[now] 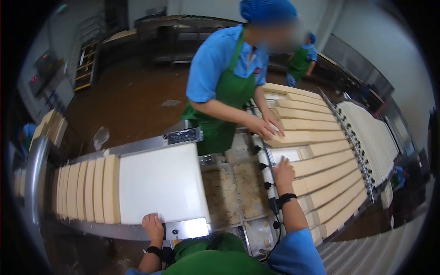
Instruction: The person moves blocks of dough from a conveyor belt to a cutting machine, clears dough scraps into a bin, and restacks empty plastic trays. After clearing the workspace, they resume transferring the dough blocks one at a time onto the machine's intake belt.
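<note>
My left hand [153, 226] rests at the near edge of the white belt [160, 183], fingers a little apart and nothing visible in them. My right hand [284, 174] lies on the slanted conveyor, fingers apart, beside the near end of a pale dough strip [327, 164]. Long strips lie side by side there, with a white gap [286, 156] just beyond my fingertips. Across from me, a co-worker's hands [266, 127] touch another strip [302, 136]. Several upright dough slabs [87, 190] stand in a row at the belt's left end.
Between the two conveyors sit trays [238, 192] with flat dough pieces. Black knobs [262, 166] line the slanted conveyor's near side. The co-worker [224, 82] in a green apron stands opposite. Another person [302, 59] is farther back. A metal plate [187, 228] lies beside my left hand.
</note>
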{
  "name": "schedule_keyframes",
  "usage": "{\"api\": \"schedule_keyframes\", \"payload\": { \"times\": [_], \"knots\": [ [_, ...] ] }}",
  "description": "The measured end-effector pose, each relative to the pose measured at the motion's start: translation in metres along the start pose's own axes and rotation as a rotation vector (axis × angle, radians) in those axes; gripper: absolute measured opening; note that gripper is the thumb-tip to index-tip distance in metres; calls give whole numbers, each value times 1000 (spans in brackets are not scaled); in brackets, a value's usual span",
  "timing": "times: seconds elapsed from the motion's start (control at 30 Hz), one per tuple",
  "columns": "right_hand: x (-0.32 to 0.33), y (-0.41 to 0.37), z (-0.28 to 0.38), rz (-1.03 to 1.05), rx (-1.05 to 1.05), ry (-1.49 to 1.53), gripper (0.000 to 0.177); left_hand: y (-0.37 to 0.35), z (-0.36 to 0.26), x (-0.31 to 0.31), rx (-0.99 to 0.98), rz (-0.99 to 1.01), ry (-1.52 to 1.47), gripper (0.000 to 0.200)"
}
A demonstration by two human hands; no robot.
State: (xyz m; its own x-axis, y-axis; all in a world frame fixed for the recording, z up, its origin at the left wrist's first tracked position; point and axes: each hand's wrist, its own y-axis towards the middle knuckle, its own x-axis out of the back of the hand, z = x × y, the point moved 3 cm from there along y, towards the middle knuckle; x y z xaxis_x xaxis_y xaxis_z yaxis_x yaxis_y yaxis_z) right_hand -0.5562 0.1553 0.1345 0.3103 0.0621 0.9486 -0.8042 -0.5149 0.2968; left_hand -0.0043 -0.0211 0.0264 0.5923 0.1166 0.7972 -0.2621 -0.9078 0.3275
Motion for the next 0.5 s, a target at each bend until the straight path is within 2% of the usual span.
{"api": "schedule_keyframes", "payload": {
  "times": [0.1, 0.17, 0.23, 0.33, 0.37, 0.4, 0.5],
  "knots": [
    [8, 0, -5, 74, -104, -36, 83, 0, 1, -1, -2, -22, -11, 19],
    [12, -1, -4, 42, -120, -21, 80, 1, 2, -3, -13, -44, -55, 19],
    [-11, 2, -15, -135, -50, 5, 74, 1, 4, -8, -11, -40, -40, 19],
    [-4, 8, -13, 19, -161, -54, 63, 0, 6, -9, -11, -71, -68, 16],
    [10, 0, -10, -28, -142, -156, 64, 0, 4, -2, 19, -31, -66, 16],
    [3, -1, -13, 48, -194, -183, 65, 0, 2, 2, 32, -59, -96, 17],
    [-46, 5, -22, 90, -193, -197, 68, 0, 10, 19, 94, -55, -188, 30]
  ]
}}
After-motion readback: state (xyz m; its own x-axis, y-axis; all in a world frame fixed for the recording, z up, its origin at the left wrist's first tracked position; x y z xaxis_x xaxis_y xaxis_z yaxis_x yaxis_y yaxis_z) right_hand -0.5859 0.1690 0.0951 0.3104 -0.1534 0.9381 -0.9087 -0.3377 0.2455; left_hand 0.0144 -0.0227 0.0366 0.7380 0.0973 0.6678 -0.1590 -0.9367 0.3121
